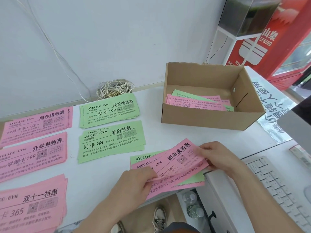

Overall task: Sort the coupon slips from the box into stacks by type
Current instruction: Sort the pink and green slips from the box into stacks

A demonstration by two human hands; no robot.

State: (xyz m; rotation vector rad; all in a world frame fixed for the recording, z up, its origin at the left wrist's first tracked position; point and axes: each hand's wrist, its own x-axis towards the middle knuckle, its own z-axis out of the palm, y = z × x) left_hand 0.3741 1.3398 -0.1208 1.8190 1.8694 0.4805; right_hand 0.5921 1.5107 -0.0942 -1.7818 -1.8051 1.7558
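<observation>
Both hands hold a small bundle of slips [175, 163] at the table's front edge, pink ones on top and green ones beneath. My left hand [136, 181] pinches the top pink slip at its left end. My right hand [217, 157] grips the bundle's right end. The cardboard box [208, 118] stands behind, with several pink and green slips [196, 100] lying inside. On the left lie sorted stacks: three pink ones [36, 126] [32, 156] [32, 204] and two green ones [109, 111] [111, 142].
A coil of white cord [114, 89] lies against the wall behind the green stacks. A white keyboard [279, 187] sits at the right on a lower surface. A red display stand [262, 39] rises at the back right. Shoes show below the table edge.
</observation>
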